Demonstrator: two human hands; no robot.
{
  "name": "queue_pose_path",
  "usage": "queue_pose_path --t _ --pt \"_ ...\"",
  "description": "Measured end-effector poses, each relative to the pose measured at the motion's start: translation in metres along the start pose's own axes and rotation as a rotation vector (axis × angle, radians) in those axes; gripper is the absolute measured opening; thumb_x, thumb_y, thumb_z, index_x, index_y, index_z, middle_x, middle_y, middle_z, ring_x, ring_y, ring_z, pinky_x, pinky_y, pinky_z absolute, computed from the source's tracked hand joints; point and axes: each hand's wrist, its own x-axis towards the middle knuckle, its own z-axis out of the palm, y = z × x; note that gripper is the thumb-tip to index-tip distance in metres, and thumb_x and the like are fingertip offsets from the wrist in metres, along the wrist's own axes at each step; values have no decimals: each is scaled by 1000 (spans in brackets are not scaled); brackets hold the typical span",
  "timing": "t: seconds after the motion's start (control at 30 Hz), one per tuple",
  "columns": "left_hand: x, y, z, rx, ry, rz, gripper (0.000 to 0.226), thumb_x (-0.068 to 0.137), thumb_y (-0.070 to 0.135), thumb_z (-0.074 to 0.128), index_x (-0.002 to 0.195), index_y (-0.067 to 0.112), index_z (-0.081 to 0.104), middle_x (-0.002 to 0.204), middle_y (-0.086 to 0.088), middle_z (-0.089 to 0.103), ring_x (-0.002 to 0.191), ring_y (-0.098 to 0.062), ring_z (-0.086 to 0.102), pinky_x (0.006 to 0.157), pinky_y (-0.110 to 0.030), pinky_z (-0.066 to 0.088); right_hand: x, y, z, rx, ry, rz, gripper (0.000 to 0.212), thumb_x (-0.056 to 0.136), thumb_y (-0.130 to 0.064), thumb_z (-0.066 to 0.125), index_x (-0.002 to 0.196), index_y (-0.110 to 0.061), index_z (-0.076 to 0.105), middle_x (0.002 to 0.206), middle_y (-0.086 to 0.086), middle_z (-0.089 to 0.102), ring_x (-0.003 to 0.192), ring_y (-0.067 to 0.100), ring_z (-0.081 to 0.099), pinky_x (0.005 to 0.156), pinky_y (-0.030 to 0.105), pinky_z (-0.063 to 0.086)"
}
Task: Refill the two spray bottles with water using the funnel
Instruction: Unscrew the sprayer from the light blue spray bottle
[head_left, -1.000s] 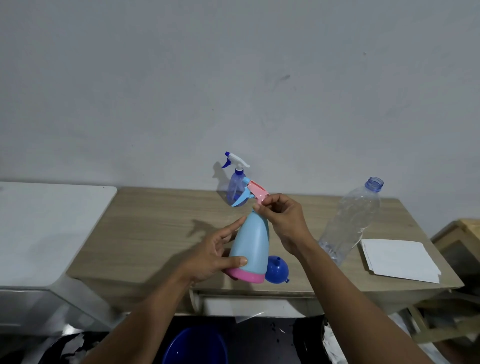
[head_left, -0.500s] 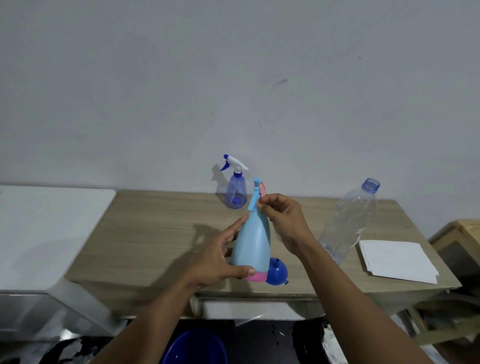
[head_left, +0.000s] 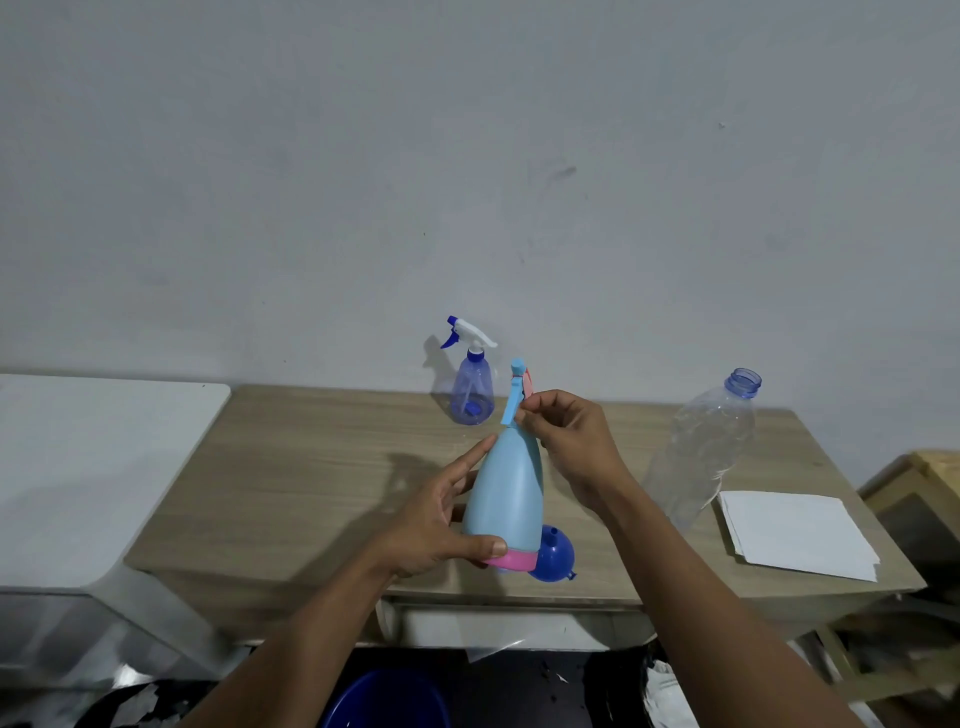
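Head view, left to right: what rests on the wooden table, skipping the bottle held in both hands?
purple spray bottle → blue funnel → clear plastic bottle → white paper stack

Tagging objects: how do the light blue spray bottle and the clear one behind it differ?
The light blue bottle is opaque with a pink base; the clear bottle is see-through with a white and blue head. The left hand holds the light blue bottle's body and the right hand pinches its head; the clear bottle stands untouched. Both have spray heads on.
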Motion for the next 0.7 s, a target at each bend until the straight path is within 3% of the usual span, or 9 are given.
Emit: queue_pose_path --t 0.13,0.33,0.47,0.7 --pt "1 0 -1 -8 -2 -3 110 67 8 92 150 47 33 154 -1 43 138 -29 46 93 -70 49 1 -3 -4 -50 -40 -4 3 90 -7 71 91 -9 72 84 -2 74 76 4 67 74 20 56" --pt "1 5 -1 2 -7 14 108 67 9 91 149 49 34 151 -1 46 136 -28 49 99 -55 53 -2 -1 0 44 -15 -37 8 83 -6 78 90 -5 73 85 4 76 77 11 68 76 28 59" --pt "-1 3 -3 -1 -19 8 108 70 2 89 150 48 33 152 -1 46 136 -27 49 99 -61 51 0 2 -3 7 -22 -9 6 88 -5 73 93 -7 74 92 6 77 85 13 70 86 30 59" --pt "1 4 -1 -10 -20 14 108 68 7 90 149 50 34 151 -1 47 136 -26 50 97 -48 54 -2 -2 1 56 -12 -19 7 84 -4 76 88 -8 72 84 2 75 79 11 68 78 27 59"
